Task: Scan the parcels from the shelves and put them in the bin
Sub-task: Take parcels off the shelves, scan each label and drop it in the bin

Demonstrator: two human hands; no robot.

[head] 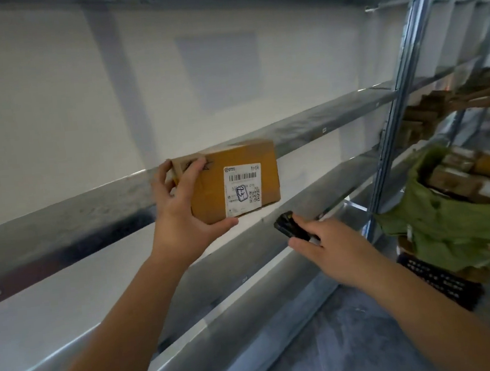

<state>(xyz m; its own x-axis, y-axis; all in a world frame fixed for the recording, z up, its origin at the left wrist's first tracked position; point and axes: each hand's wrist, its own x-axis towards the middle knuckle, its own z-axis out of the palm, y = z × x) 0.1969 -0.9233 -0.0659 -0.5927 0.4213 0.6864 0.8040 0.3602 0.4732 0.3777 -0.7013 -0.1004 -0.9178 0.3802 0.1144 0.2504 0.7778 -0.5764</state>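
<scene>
From the head view, the left hand (179, 203) clamps the small cardboard parcel (231, 180) by its left end in front of the shelf (312, 184), seemingly light and stiff enough for that one-handed edge grip, while the right hand (330, 249) grips the black scanner (289, 224) just below its label

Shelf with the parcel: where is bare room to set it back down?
Bare white shelf runs left of the left hand, and right of the parcel up to the metal upright. The green-lined bin beyond is crowded with boxes.
</scene>
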